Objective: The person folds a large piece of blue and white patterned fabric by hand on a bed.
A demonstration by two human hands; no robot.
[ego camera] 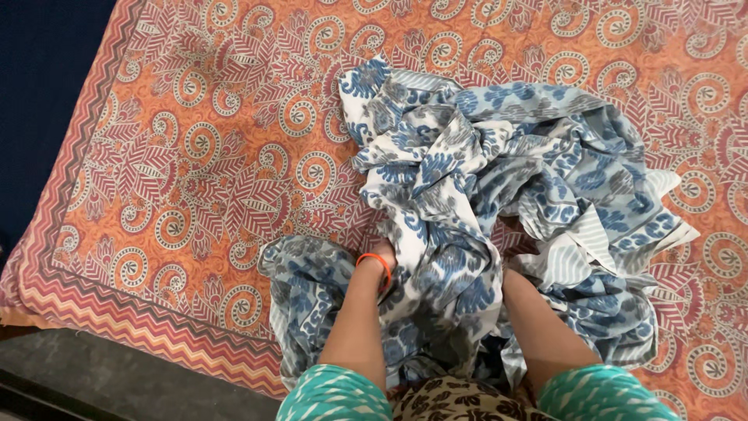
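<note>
I see both my hands buried in the crumpled blue-and-white printed cloth [483, 203] heaped on the bed's orange patterned bedspread [195, 156]. My left hand [383, 253], an orange band [376, 261] at the wrist, and right hand [506, 273] are hidden by folds, so I cannot tell their grip. I judge the tangled layers could snag, or loose cloth could slide off the near edge.
</note>
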